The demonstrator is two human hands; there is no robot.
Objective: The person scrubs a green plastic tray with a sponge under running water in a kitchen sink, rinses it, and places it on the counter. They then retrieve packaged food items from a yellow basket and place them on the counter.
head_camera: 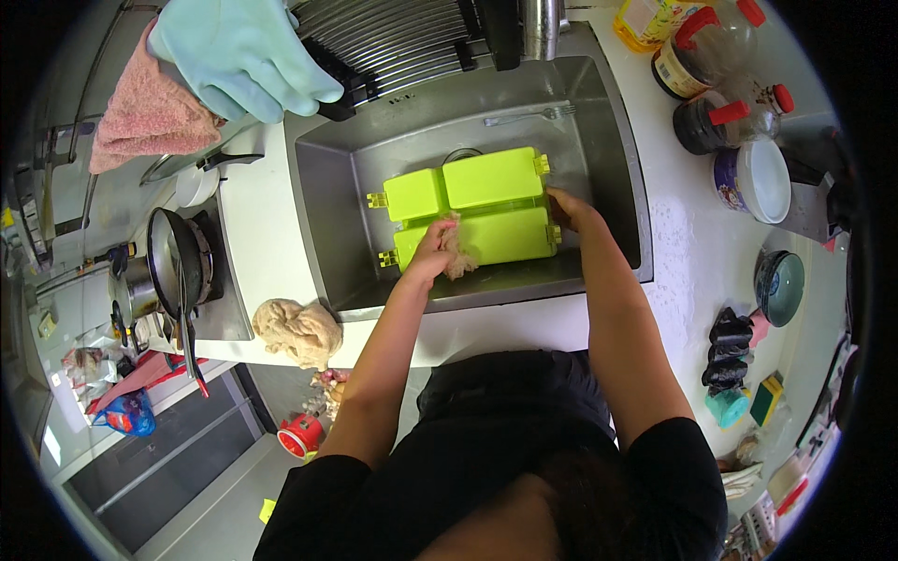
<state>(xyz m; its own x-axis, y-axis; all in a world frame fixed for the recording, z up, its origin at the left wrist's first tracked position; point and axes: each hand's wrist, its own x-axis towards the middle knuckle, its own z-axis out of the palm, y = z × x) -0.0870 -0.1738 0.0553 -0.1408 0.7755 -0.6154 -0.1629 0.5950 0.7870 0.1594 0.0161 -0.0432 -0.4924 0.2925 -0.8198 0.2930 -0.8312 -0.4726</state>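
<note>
A lime-green plastic box (494, 179) with small latches at its ends lies in the stainless steel sink (610, 154), over part of the drain. My left hand (433, 250) holds a crumpled beige cloth (459, 256) against the near half of the box. At the box's right end is my right hand (567, 209), its fingers partly hidden behind the edge, so its grip cannot be made out. A fork (530, 116) lies on the sink floor beyond the box.
Pale blue rubber gloves (245, 63) and a pink towel (154, 112) hang at upper left. A faucet (541, 28) stands behind the sink. A beige cloth (298, 329) lies near its front left corner. Bottles (691, 63) and stacked bowls (780, 287) are right; a pan (165, 263) is left.
</note>
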